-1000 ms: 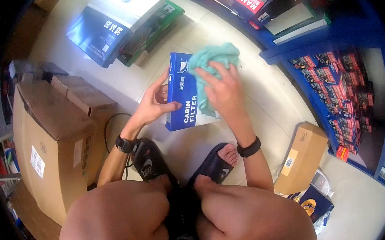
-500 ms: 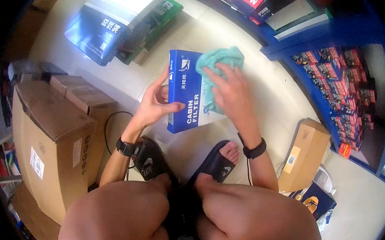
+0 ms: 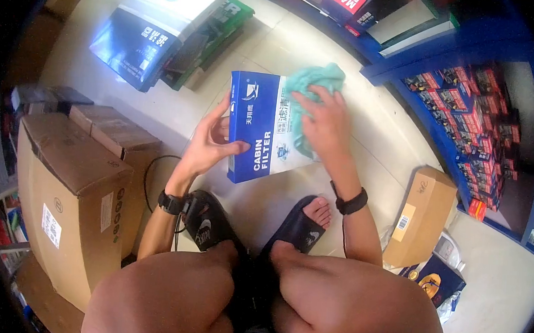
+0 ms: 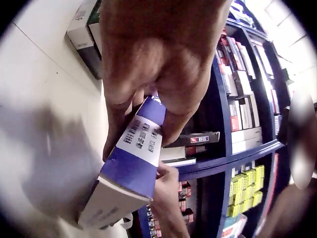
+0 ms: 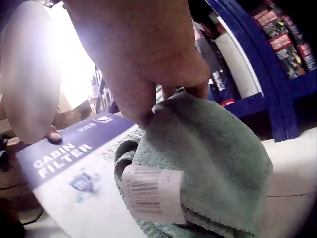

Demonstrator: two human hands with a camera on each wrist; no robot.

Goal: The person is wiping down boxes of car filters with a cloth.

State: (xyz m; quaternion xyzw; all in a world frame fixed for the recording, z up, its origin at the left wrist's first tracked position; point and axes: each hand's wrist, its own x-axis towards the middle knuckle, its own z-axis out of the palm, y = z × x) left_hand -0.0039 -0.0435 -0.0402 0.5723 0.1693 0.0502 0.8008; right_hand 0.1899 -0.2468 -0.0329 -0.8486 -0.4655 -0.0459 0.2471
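In the head view, a blue and white cabin filter box (image 3: pixel 245 125) is held up above the floor. My left hand (image 3: pixel 206 139) grips its left edge, thumb on the printed front and fingers behind. From the left wrist view, the box's narrow side with a barcode label (image 4: pixel 140 136) lies between thumb and fingers. My right hand (image 3: pixel 327 124) holds a bunched teal cloth (image 3: pixel 315 77) at the right part of the box. Up close in the right wrist view, fingers pinch the cloth (image 5: pixel 208 148), and a white barcode tag (image 5: pixel 153 193) hangs from it.
Large cardboard cartons (image 3: pixel 67 196) stand to the left. Flat filter boxes (image 3: pixel 159 32) lie on the tiled floor at the far left. Blue shelving (image 3: pixel 372 75) with stacked small boxes runs along the right, near a long brown carton (image 3: pixel 421 214). Sandaled feet are below my hands.
My right hand has moved with the cloth toward the box's right edge, uncovering more of the white printed front. The left hand keeps its grip, with the box shifted only slightly.
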